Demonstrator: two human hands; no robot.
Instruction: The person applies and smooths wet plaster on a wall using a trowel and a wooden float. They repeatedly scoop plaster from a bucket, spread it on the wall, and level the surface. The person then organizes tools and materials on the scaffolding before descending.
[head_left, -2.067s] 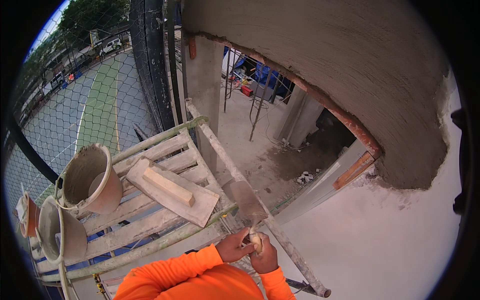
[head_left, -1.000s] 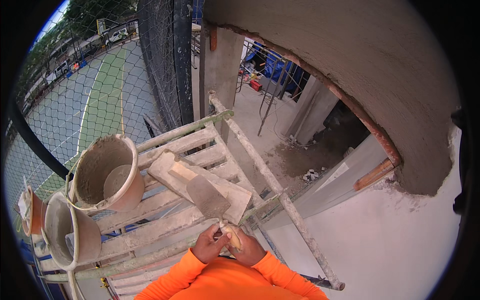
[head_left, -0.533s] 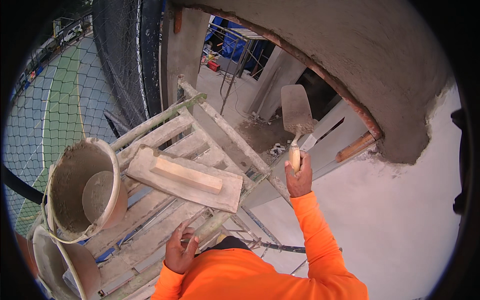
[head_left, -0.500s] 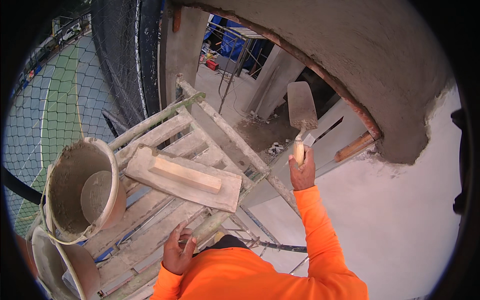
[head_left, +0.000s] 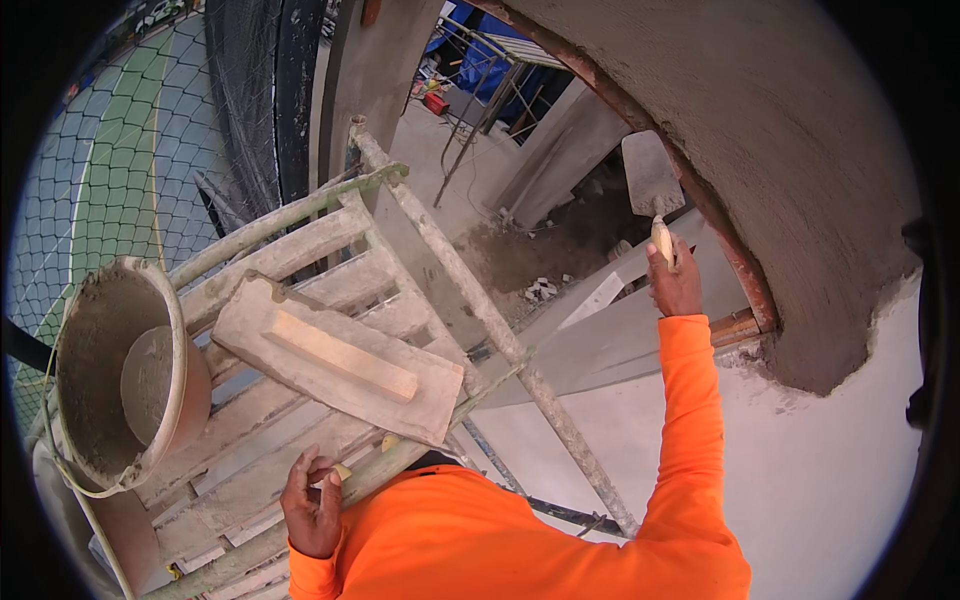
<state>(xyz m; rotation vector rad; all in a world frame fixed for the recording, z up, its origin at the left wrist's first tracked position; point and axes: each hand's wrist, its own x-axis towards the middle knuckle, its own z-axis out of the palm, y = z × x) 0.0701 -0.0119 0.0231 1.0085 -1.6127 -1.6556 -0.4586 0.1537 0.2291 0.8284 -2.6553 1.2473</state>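
Note:
My right hand (head_left: 676,285) grips the wooden handle of a trowel (head_left: 650,172), raised up and to the right beside the orange-brown edge of the grey plastered surface (head_left: 820,220). My left hand (head_left: 314,508) is low, fingers loosely bent and apart, holding nothing, by the scaffold's green tube (head_left: 372,473); whether it touches the tube I cannot tell. A wooden-handled float (head_left: 330,350) lies on the slatted scaffold platform (head_left: 300,255). A mortar-smeared bucket (head_left: 130,380) stands at the left, with another bucket (head_left: 115,535) partly behind it.
A diagonal pole (head_left: 465,280) edges the platform. Chain-link fencing (head_left: 130,130) separates a sports court at upper left. Below through the opening are a concrete floor with rubble (head_left: 540,290), scaffolding, a blue tarp and a red box (head_left: 435,101). A white wall (head_left: 830,470) is at right.
Both hands were together on the trowel at my chest; the left let go. The right has carried the trowel up and to the right toward the plastered edge. The view has shifted.

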